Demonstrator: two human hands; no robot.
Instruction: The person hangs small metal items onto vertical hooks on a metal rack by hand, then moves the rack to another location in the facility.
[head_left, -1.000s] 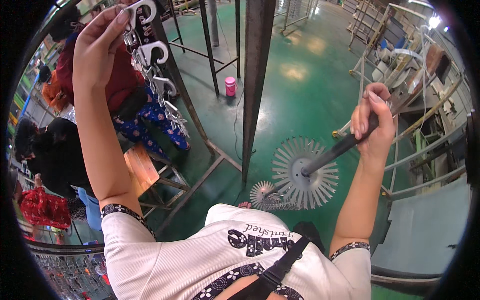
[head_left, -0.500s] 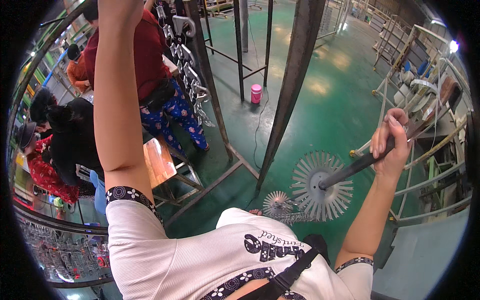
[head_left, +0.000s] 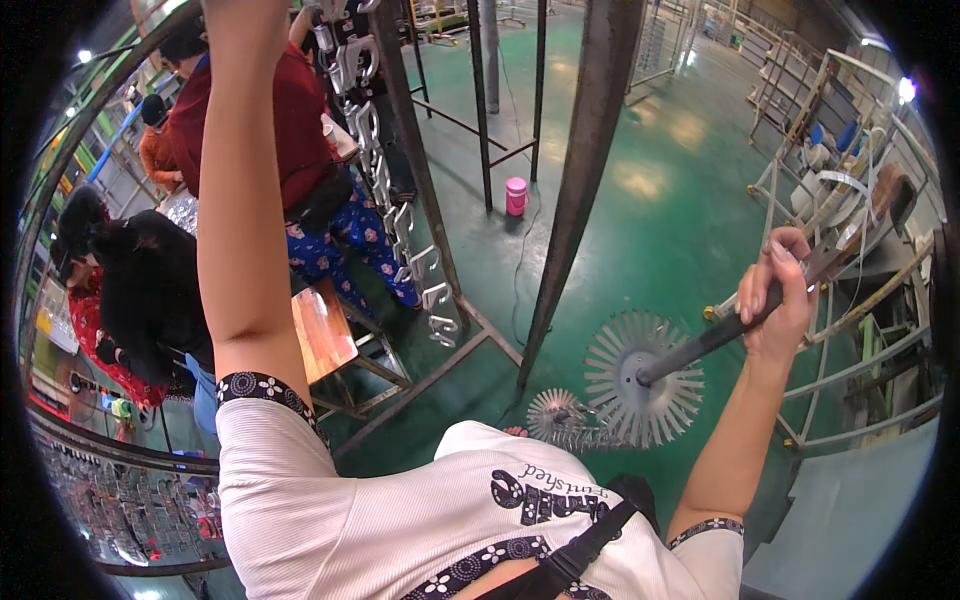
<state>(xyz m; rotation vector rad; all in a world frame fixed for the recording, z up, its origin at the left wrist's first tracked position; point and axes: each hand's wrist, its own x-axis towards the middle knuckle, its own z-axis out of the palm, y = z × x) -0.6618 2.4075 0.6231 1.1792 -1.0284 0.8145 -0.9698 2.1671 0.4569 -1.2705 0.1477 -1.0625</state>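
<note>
My right hand (head_left: 777,295) is wrapped round a dark grey rod (head_left: 715,345) that slants down to the left. On the rod's lower part sits a large round metal disc (head_left: 625,365) with a fringe of flat radial teeth. A smaller toothed disc (head_left: 556,412) shows beyond it, and several metal pieces lie along the discs' lower edge. My left arm (head_left: 245,200) is stretched up to the top edge, where the hand is cut off and its fingers are hidden. Near that arm hangs a string of silver metal hook-like pieces (head_left: 378,170), linked like a chain.
Dark metal posts (head_left: 582,170) of a frame stand ahead. A wooden-topped stool (head_left: 322,335) is at the left, near several people, one in a maroon top (head_left: 300,130). A pink bucket (head_left: 516,196) stands on the green floor. Metal racks (head_left: 850,330) line the right.
The hanging string has swung toward me and to the right, its lower end now reaching further down. My right hand and the rod have shifted slightly; the grip is the same.
</note>
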